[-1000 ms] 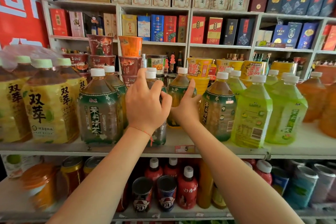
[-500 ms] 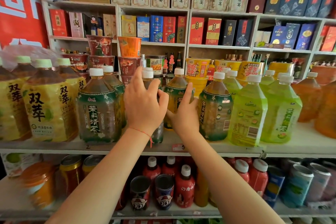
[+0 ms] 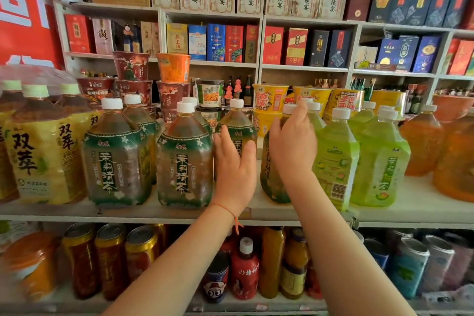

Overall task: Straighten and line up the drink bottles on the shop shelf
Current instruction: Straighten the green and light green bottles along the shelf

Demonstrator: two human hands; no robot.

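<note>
Head view: we judge two tea bottles (image 3: 184, 156) aligned; left hand (image 3: 234, 174) fingers straight, right hand (image 3: 292, 146) gripping a skewed bottle (image 3: 270, 179).

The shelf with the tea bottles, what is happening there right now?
A person is tidying the drink bottles on the shop shelf. The left hand reaches to a green-label tea bottle standing further back. The right hand holds another tea bottle beside the light green bottles. Two green-label bottles already stand at the front, labels forward.
</note>
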